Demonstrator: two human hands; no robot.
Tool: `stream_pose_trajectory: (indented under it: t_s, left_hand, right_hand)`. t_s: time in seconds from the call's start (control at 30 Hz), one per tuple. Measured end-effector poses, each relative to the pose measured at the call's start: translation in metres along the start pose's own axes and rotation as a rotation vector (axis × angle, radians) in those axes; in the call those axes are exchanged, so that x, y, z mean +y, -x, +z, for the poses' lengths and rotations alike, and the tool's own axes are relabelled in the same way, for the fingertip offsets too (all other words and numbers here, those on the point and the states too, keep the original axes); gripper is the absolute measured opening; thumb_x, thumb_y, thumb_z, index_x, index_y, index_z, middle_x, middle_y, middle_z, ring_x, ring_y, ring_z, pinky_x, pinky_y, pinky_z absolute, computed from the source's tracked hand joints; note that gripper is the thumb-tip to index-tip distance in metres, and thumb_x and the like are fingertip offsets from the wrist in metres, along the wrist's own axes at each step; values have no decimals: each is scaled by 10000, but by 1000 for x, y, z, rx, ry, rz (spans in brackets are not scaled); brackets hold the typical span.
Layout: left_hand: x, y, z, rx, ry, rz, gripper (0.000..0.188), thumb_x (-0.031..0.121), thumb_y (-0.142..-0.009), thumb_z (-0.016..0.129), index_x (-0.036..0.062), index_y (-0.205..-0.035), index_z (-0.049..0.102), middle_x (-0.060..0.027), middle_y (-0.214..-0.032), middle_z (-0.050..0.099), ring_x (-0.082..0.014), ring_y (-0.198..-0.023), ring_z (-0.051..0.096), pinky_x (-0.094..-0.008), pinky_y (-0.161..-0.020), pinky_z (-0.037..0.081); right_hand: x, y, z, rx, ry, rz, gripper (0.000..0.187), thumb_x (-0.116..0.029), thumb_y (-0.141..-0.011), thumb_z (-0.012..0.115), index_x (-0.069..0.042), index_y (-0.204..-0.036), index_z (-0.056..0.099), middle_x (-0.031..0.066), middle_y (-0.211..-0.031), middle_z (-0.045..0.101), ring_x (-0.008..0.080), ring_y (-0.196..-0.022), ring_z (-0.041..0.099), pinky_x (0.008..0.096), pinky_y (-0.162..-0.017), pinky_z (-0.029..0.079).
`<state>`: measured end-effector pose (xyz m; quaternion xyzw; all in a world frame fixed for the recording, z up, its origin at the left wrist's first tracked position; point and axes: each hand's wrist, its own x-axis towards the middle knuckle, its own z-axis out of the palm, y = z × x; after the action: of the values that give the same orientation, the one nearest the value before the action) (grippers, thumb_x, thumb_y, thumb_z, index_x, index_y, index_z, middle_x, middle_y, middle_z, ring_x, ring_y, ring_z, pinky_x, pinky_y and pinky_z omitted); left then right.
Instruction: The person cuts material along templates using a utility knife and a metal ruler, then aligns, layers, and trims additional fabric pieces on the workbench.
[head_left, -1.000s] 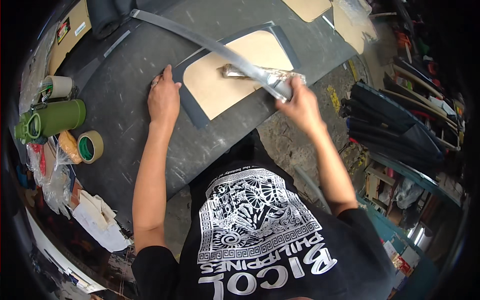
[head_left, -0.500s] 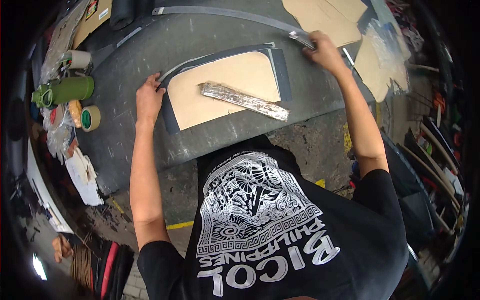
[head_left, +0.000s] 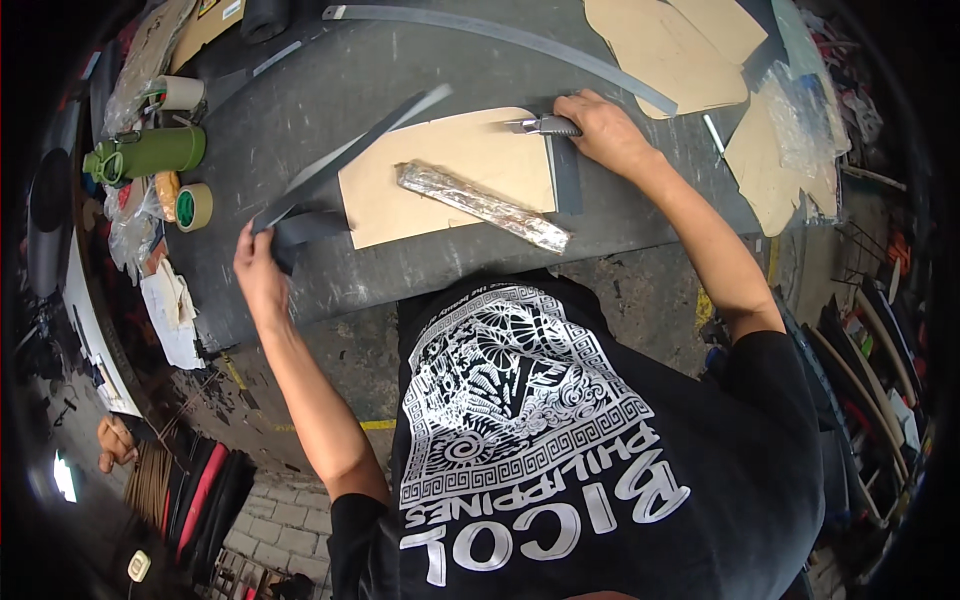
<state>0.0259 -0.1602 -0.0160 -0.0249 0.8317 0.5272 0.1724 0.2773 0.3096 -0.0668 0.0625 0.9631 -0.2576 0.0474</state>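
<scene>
Panel [head_left: 430, 140] of tan card, rounded at its far right corner, lies flat on the scuffed dark table [head_left: 390, 60]. Just left of the panel, the left hand [head_left: 258, 270] has its thumb and fingertips pinching the near end of a dark strip [head_left: 362, 146], which slants away along the panel's far left edge and blurs at its tip. A shorter dark piece [head_left: 318, 227] runs from those same fingers to the panel's left edge; whether the two are joined I cannot tell. At the panel's far right corner, the right hand [head_left: 605, 125] is curled around the grip of a utility knife [head_left: 550, 125], its blade pointing left above the card; whether it touches is too blurred to say. Dark sheet [head_left: 567, 180] shows along the panel's right edge. Across the panel lies a bar in shiny wrapping [head_left: 480, 205], tilted, its right end reaching past the near edge. Beyond the panel rests a long metal ruler [head_left: 500, 35]; farther right are more tan sheets [head_left: 660, 50]. Well left of the panel stand a green bottle [head_left: 165, 150] and a tape roll [head_left: 195, 206].
</scene>
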Motion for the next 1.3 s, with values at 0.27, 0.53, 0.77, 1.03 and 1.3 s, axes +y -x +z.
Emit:
stream_pose_trajectory:
  t_s: [0.27, 0.53, 0.77, 1.03, 1.3]
  left_hand:
    - [73, 47, 7, -168, 484, 26, 258, 46, -995, 584, -5, -1240, 646, -94, -1139, 709, -174, -1028, 677, -295, -935, 534]
    - [187, 113, 94, -638, 204, 45, 284, 27, -974, 488, 45, -1229, 612, -102, -1293, 603, -217, -971, 694, -325, -843, 572]
    - [173, 171, 19, -657, 233, 56, 424, 137, -1022, 584, 55, -1427, 489, -109, -1263, 633, -213, -1118, 635, -359, -977, 512]
    - [125, 154, -90, -442, 377, 46, 280, 93, -926, 765, 53, -1177, 648, -30, -1075, 700, -122, -933, 676, -289, -698, 621]
    - [31, 5, -369, 29, 379, -39, 211, 76, -902, 782, 104, -1076, 666, -29, -1042, 702, -136, -810, 675, -295, -691, 589]
  right_hand:
    - [8, 31, -37, -44, -251, 181, 308, -44, -817, 716, -19, -1107, 615, 193, -995, 680, 377, -897, 648, 439, -836, 518]
    - [-153, 11, -128, -5, -501, 182, 196, -78, -811, 709, -18, -913, 553, 39, -774, 472, 126, -743, 474, 296, -688, 438]
    - [-320, 0, -79, 87, -916, 221, 148, -76, -881, 722, -45, -916, 582, -12, -794, 556, 74, -706, 523, 244, -604, 416]
    - [-396, -45, -36, -265, -1147, 219, 146, -61, -950, 687, -20, -1089, 669, 2, -826, 595, 60, -603, 533, 229, -533, 424]
    - [-520, -112, 32, -200, -1007, 181, 260, -59, -1004, 630, -6, -1258, 617, 78, -978, 659, 95, -663, 575, 241, -596, 479]
